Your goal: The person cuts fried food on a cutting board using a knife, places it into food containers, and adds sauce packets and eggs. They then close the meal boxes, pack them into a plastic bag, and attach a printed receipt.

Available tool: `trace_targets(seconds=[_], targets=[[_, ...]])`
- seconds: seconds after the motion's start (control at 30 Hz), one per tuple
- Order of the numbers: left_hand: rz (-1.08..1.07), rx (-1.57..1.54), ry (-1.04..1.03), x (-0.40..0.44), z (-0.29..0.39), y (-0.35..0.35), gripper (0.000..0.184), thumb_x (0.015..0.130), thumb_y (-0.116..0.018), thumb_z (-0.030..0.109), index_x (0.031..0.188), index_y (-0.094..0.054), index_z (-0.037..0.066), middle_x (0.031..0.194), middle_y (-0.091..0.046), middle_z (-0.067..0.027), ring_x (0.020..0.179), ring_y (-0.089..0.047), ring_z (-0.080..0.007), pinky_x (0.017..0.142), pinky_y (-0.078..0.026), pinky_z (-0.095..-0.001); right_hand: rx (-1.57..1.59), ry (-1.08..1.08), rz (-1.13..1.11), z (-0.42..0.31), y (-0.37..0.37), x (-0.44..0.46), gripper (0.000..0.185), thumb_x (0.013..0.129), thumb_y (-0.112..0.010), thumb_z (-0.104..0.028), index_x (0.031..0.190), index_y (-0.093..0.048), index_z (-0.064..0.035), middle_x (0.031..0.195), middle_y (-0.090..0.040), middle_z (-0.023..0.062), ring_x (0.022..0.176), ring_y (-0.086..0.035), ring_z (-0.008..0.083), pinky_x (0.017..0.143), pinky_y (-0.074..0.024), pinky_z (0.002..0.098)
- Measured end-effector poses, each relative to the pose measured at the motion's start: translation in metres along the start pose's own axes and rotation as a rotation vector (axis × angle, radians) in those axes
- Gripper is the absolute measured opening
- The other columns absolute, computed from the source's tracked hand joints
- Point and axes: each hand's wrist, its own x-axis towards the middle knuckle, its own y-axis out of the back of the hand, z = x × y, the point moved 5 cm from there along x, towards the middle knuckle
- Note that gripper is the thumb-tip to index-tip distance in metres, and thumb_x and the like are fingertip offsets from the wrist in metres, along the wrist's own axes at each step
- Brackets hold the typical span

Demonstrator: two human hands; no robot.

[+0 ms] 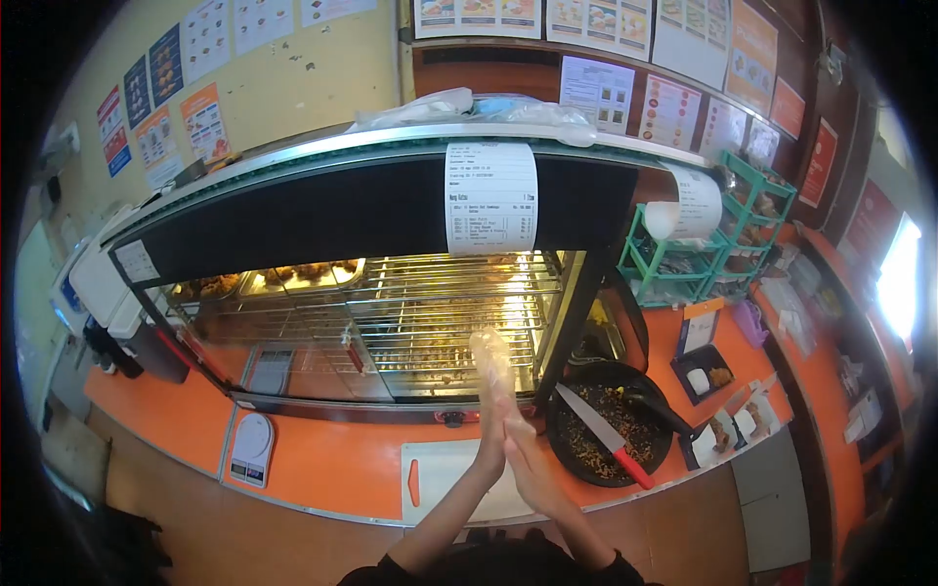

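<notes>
My left hand (pixel 495 415) is raised in front of the warming cabinet (pixel 293 210), its fingers stretched upward. A clear plastic glove (pixel 490 354) covers its fingers, and the light from the cabinet shines through it. My right hand (pixel 526 457) presses against the side of the left palm, its fingers on the glove; their exact grip is partly hidden. Below both hands lies a white cutting board (pixel 445 469). On the right, a knife (pixel 598 428) with a red handle rests across a round black pan (pixel 576 459) of dark crumbly bits.
A kitchen scale (pixel 253 444) stands on the orange counter (pixel 327 459) at left. Trays of food (pixel 303 276) and wire racks (pixel 449 303) sit inside the cabinet. A printed receipt (pixel 491 200) hangs on its front. Green baskets (pixel 674 259) and a black tray (pixel 705 376) are at right.
</notes>
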Motion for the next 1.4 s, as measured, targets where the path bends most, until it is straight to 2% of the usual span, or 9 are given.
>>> trace_targets(seconds=[0.1, 0.17, 0.23, 0.3, 0.4, 0.67, 1.07, 1.27, 1.4], targets=[[-0.463, 0.877, -0.616, -0.055, 0.066, -0.047, 0.048, 0.098, -0.053, 0.024, 0.141, -0.045, 0.005, 0.145, -0.048, -0.0109, 0.126, -0.054, -0.0211, 0.103, -0.044, -0.0342, 0.051, 0.07, 0.074, -0.022, 0.031, 0.036, 0.056, 0.105, -0.035, -0.023, 0.152, -0.019, 0.0023, 0.159, -0.02, 0.0189, 0.144, -0.025, 0.0296, 0.116, -0.0202, 0.0376], [-0.6, 0.927, -0.802, -0.077, 0.105, -0.044, 0.04, 0.095, -0.058, 0.011, 0.134, -0.053, 0.002, 0.14, -0.053, -0.0125, 0.123, -0.056, -0.0227, 0.103, -0.044, -0.0364, 0.308, 0.076, 0.164, -0.053, 0.049, 0.053, 0.066, 0.103, -0.035, -0.036, 0.155, -0.009, -0.0061, 0.158, -0.018, 0.0143, 0.143, -0.026, 0.0278, 0.114, -0.0245, 0.0389], [0.17, 0.585, -0.719, -0.049, 0.133, 0.025, 0.044, 0.09, -0.061, 0.006, 0.132, -0.05, -0.002, 0.129, -0.055, -0.0156, 0.119, -0.056, -0.0312, 0.104, -0.043, -0.0396, 0.384, 0.041, 0.196, -0.05, 0.057, 0.064, 0.075, 0.1, -0.039, -0.05, 0.157, 0.001, -0.0245, 0.159, -0.01, 0.0072, 0.144, -0.023, 0.0282, 0.111, -0.0297, 0.047], [0.841, 1.062, -1.345, -0.062, 0.183, 0.028, 0.056, 0.09, -0.062, 0.01, 0.139, -0.039, -0.003, 0.135, -0.043, -0.0209, 0.122, -0.049, -0.036, 0.105, -0.039, -0.044, 0.405, 0.022, 0.202, -0.055, 0.058, 0.068, 0.074, 0.1, -0.039, -0.049, 0.157, 0.001, -0.025, 0.159, -0.01, 0.0065, 0.144, -0.021, 0.0281, 0.111, -0.0292, 0.0479], [0.672, 1.102, -1.143, -0.025, 0.197, 0.069, 0.067, 0.09, -0.062, 0.015, 0.145, -0.027, -0.003, 0.143, -0.03, -0.0245, 0.128, -0.041, -0.0394, 0.106, -0.035, -0.0467, 0.404, -0.02, 0.219, -0.045, 0.062, 0.076, 0.069, 0.101, -0.036, -0.044, 0.157, 0.0, -0.0278, 0.16, -0.008, 0.0067, 0.146, -0.018, 0.0286, 0.112, -0.0276, 0.0506], [0.837, 1.196, -1.212, -0.024, 0.191, 0.047, 0.02, 0.089, -0.063, 0.014, 0.099, -0.057, -0.002, 0.091, -0.06, -0.015, 0.087, -0.06, -0.032, 0.081, -0.046, -0.0426, 0.257, 0.107, 0.25, -0.054, 0.067, 0.085, 0.065, 0.104, -0.033, -0.034, 0.156, 0.0, -0.0125, 0.162, -0.002, 0.0111, 0.148, -0.012, 0.0292, 0.117, -0.0178, 0.0463], [0.081, 1.275, -1.37, 0.031, 0.058, -0.085, 0.012, 0.084, -0.065, 0.007, 0.091, -0.056, 0.002, 0.077, -0.058, -0.0144, 0.075, -0.058, -0.0346, 0.066, -0.046, -0.0436, -0.085, 0.234, 0.333, -0.065, 0.081, 0.085, 0.058, 0.103, -0.032, -0.019, 0.151, -0.011, 0.0077, 0.16, -0.014, 0.0196, 0.149, -0.013, 0.0278, 0.119, -0.0117, 0.035], [-0.078, 1.21, -1.158, 0.034, 0.057, -0.098, 0.008, 0.087, -0.06, 0.007, 0.091, -0.059, 0.001, 0.086, -0.061, -0.0168, 0.078, -0.059, -0.037, 0.071, -0.046, -0.0459, -0.165, 0.122, 0.443, -0.065, 0.101, 0.058, 0.049, 0.103, -0.041, -0.022, 0.146, -0.036, 0.0001, 0.143, -0.045, 0.022, 0.127, -0.049, 0.0304, 0.107, -0.036, 0.0362], [0.375, 0.981, -1.72, -0.03, 0.146, -0.111, 0.038, 0.092, -0.058, 0.016, 0.124, -0.048, -0.002, 0.116, -0.054, -0.0167, 0.115, -0.049, -0.0302, 0.097, -0.039, -0.0417, -0.004, 0.112, 0.424, -0.047, 0.123, 0.031, 0.044, 0.102, -0.046, -0.022, 0.142, -0.045, -0.0034, 0.117, -0.066, 0.0179, 0.099, -0.066, 0.0239, 0.089, -0.0501, 0.0319]])
